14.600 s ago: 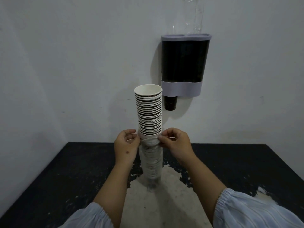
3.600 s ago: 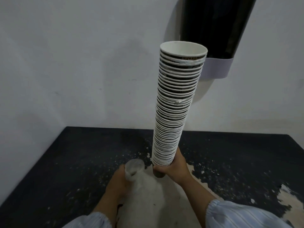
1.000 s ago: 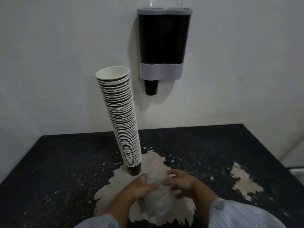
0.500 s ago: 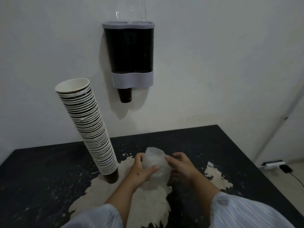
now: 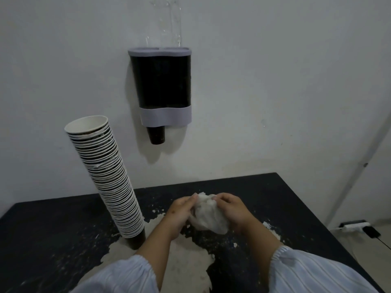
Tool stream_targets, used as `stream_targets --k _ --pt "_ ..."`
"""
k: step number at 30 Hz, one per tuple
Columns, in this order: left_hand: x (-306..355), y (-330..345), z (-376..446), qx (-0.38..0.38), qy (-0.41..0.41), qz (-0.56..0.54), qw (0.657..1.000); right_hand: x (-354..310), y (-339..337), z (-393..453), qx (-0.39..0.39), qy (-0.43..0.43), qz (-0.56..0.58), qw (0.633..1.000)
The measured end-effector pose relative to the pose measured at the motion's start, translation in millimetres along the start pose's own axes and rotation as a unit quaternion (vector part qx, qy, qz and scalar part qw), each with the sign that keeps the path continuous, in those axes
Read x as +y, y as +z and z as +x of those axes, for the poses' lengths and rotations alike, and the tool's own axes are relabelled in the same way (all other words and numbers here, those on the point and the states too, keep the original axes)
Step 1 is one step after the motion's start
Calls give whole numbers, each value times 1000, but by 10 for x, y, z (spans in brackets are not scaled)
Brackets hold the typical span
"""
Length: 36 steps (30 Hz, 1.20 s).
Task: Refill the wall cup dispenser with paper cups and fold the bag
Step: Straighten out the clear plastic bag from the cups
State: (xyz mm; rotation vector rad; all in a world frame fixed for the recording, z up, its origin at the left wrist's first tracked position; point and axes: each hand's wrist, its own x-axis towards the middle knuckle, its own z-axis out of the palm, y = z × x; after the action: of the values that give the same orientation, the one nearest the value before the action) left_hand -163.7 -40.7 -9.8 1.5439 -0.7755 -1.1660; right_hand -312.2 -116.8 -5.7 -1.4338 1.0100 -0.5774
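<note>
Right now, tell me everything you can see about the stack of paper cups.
The stack of paper cups is a tall column of nested cups with white rims and dark sides. It stands mouth up on the black table, leaning left toward its top. No hand touches it; it is left of the wall dispenser.

My left hand and right hand flank the crumpled clear plastic bag above the worn black table. The tall leaning paper cup stack stands left; the dark wall-mounted cup dispenser hangs behind.
</note>
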Motion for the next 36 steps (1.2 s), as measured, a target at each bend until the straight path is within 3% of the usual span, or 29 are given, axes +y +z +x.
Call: stream_targets --k 11,15,18,23,25,36 --pt "117 -31 43 74 21 9 997 -186 -39 83 -58 93 204 973" --pt "145 9 75 144 132 49 980 -207 -60 96 -87 109 264 954" --pt "213 49 94 111 202 144 962 -246 -71 150 -52 150 227 961" --pt "301 105 53 -41 129 129 982 -330 -65 231 -4 190 201 961" --pt "288 94 60 -61 92 119 987 -327 -78 236 -4 190 192 963" --pt "505 73 77 86 74 60 992 -346 -79 188 -80 94 260 958"
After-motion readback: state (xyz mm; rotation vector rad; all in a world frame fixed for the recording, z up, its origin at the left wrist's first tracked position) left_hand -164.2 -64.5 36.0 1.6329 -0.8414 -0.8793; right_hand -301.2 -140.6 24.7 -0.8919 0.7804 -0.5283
